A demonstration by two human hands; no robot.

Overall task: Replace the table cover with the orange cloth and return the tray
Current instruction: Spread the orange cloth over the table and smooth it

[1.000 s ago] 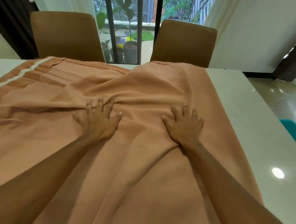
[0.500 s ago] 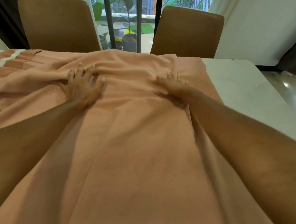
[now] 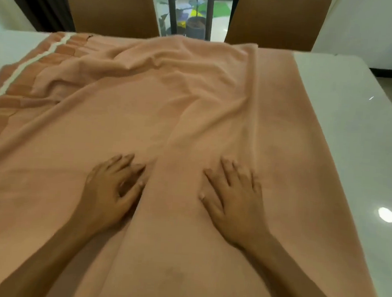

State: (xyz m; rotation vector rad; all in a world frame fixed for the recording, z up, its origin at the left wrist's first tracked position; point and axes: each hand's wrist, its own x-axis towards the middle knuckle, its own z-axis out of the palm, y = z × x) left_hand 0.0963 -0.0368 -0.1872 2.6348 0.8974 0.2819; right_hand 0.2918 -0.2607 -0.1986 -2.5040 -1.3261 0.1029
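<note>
The orange cloth (image 3: 192, 115) lies spread over most of the white table (image 3: 358, 141), wrinkled towards the far edge, with a white stripe along its left border. My left hand (image 3: 111, 188) rests palm down on the cloth near the middle, fingers slightly apart. My right hand (image 3: 235, 197) lies flat on the cloth beside it, fingers spread. A long fold runs between the two hands. No tray is in view.
Two brown chairs (image 3: 112, 5) (image 3: 278, 17) stand at the far side of the table. Behind them a barred glass door shows potted plants (image 3: 195, 25). Bare white tabletop shows on the right and at the far left corner.
Both hands have slid back from the far edge towards me along the cloth, and now lie flat near the middle. The cloth sits further over the far edge and flatter.
</note>
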